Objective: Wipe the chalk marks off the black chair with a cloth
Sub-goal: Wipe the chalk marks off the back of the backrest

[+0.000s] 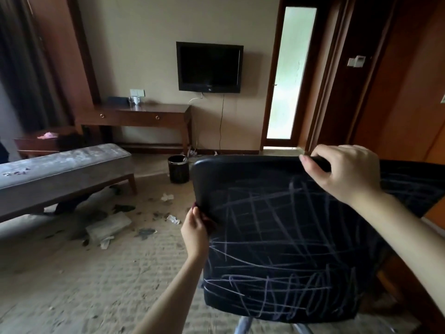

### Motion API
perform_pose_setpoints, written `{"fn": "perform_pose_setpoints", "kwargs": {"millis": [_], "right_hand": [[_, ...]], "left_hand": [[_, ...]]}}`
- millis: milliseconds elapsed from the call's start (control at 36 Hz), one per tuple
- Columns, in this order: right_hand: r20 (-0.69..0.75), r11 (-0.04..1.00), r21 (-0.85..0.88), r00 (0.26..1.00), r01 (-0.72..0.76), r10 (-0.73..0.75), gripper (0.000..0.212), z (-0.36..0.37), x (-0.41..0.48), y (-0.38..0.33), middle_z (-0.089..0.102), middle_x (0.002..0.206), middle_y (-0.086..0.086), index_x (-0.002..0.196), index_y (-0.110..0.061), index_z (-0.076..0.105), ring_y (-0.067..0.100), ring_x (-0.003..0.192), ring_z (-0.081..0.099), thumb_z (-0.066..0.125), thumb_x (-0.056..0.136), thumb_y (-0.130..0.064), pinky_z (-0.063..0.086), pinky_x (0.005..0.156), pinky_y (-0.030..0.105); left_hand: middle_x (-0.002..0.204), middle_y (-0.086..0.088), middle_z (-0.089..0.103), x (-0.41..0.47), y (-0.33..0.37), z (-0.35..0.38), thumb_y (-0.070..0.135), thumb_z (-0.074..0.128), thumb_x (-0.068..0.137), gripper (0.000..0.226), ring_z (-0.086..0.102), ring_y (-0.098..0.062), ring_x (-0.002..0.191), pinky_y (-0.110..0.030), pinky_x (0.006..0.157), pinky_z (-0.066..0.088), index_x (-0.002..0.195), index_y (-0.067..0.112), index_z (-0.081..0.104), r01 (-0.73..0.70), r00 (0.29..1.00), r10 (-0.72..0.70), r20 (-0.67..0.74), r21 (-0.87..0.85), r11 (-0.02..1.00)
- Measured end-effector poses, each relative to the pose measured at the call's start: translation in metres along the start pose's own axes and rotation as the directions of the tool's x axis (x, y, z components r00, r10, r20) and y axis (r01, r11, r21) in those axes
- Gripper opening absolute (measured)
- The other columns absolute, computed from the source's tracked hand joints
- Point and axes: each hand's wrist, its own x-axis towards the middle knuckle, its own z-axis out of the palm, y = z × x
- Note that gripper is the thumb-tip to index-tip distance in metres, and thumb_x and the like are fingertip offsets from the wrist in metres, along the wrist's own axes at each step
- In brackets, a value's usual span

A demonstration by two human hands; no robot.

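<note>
My right grip (346, 172) is curled over the far top edge of the black chair (252, 179), steadying it. My left grip (196, 227) pinches what looks like a dark red cloth (212, 225) at the chair's left edge. The chalk marks (265, 243) cover nearly the whole back, so wiping has barely begun. Next, I judge, comes a firm sweep rightward across them.

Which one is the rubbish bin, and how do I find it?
Find the black TV on the wall and look down to the floor. The rubbish bin stands there between the grey bench and the black chair. It is the only small, round, dark tub.
</note>
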Motion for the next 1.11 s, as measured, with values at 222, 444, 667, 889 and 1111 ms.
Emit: {"fn": "perform_pose_setpoints", "kwargs": {"millis": [222,444,667,889,1111], "right_hand": [[0.019,0.999,0.038,0.999,-0.031,0.030,0.053,-0.008,-0.004,0.000,0.054,0.045,-0.001,0.067,-0.016,0.068,0.022,0.045,0.055,0.040,0.090,-0.054,0.029,0.055,0.023],[-0.005,0.997,0.052,0.998,-0.057,0.058,0.053,-0.010,-0.003,-0.004,0.053,0.044,0.000,0.068,-0.014,0.069,0.024,0.045,0.056,0.041,0.089,-0.054,0.033,0.055,0.023],[0.030,0.997,0.045,0.998,-0.064,0.063,0.055,-0.008,-0.005,0.003,0.061,0.052,-0.002,0.071,-0.016,0.070,0.022,0.050,0.059,0.037,0.092,-0.055,0.040,0.054,0.027],[0.095,0.996,0.048,0.993,-0.072,0.068,0.056,-0.013,-0.004,-0.005,0.069,0.066,-0.002,0.080,-0.017,0.071,0.022,0.060,0.064,0.031,0.094,-0.054,0.043,0.062,0.029],[-0.091,0.805,0.579,0.970,-0.133,0.226,0.028,-0.035,-0.031,-0.075,0.063,0.074,0.006,0.079,-0.002,0.066,0.014,0.073,0.057,0.046,0.094,-0.016,0.045,0.069,0.025]], "left_hand": [[0.067,-0.012,0.060,0.028,0.047,-0.030,0.042,0.040,0.097,0.045,0.054,-0.025,0.066,-0.036,0.063,0.045,0.078,0.006,0.059,-0.061,0.991,0.048,-0.126,-0.097,0.993],[0.095,-0.013,0.068,0.010,0.103,-0.005,0.026,0.037,0.103,0.038,0.057,-0.010,0.083,-0.018,0.074,0.044,0.106,0.001,0.066,-0.263,0.962,0.250,-0.106,-0.129,0.956],[0.070,-0.005,0.062,-0.009,0.035,-0.025,0.028,0.037,0.103,0.036,0.055,-0.021,0.064,-0.037,0.060,0.046,0.083,0.014,0.063,-0.123,0.974,0.098,0.206,0.115,0.986],[0.065,-0.004,0.058,0.011,0.085,-0.078,0.018,0.044,0.100,0.030,0.057,-0.024,0.062,-0.029,0.054,0.037,0.075,0.013,0.059,-0.397,0.884,0.163,0.439,0.516,0.759],[0.075,-0.002,0.071,-0.052,0.179,-0.057,0.025,0.051,0.095,0.020,0.068,-0.017,0.070,-0.030,0.056,0.054,0.089,0.026,0.070,-0.009,0.714,0.006,0.700,0.001,1.000]]}}
